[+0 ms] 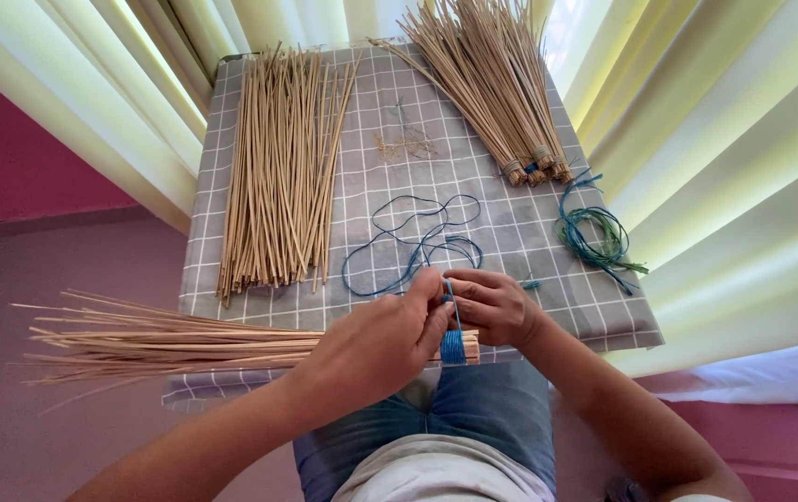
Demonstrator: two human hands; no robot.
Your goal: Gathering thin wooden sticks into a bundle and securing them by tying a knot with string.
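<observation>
Fingers of my left hand [376,344] are pinched on the blue cord [451,316] just above the wrap; right hand [495,305] fingers are closed around the bound end of the stick bundle [166,342], steadying it. Bundle lies across my lap and the near edge of the surface [594,307], loose tips fanning out left. Step in hand, as I read it: binding the butt end with cord, several blue turns already on. Next turn needs steady tension and each lap tight against the last. Slack cord loops [418,244] trail up the checked cloth. Loose sticks [278,167] left, finished bundles [501,102] top right, green-blue cord coil [594,237] beside them. Cord's free end is hidden under my fingers, probably knotted, can't confirm.
</observation>
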